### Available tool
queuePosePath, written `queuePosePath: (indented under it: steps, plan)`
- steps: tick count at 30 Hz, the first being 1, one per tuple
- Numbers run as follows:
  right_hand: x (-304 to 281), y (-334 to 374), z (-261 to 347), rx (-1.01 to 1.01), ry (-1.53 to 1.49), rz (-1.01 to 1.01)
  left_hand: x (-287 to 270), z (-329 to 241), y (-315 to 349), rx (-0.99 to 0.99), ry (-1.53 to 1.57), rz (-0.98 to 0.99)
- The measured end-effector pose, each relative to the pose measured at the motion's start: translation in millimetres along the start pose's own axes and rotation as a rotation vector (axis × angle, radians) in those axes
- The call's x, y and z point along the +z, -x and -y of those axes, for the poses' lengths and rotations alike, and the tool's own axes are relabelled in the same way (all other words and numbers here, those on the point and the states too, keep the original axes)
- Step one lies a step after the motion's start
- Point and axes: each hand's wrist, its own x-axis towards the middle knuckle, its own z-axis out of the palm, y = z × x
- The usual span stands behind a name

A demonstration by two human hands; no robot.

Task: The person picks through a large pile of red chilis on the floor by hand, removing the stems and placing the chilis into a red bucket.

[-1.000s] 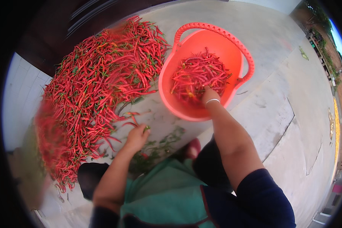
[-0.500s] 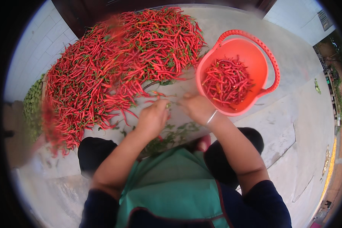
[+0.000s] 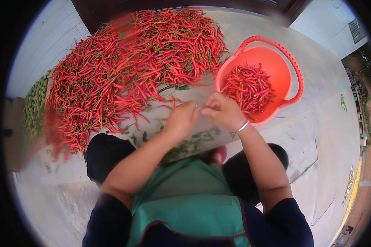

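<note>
Pinching a red pepper in my right grip, long axis too blurred to call. Left grip just left of it, can't tell its state. Basket right-ahead, nearer right grip; pile left-ahead of both.

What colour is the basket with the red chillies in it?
The basket is orange-red, seen best in the head view.

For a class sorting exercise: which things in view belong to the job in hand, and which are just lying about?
Likely in the job:
left grip and right grip, close together
red chilli heap
orange-red basket
red chillies inside it

Apparently just lying about:
loose green leaves
green scrap at right
green pile at far left
</note>
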Motion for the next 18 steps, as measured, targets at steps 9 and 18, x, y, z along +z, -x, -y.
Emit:
queuePosePath:
  steps: [9, 18]
  plan:
    - [-94, -8, -33, -0.259, 0.987, -0.596, 38, 43, 13, -0.176, -0.425, 0.418]
    - [95, -132, -111, 0.116, 0.943, 0.086, -17, 153, 52, -0.332, -0.43, 0.02]
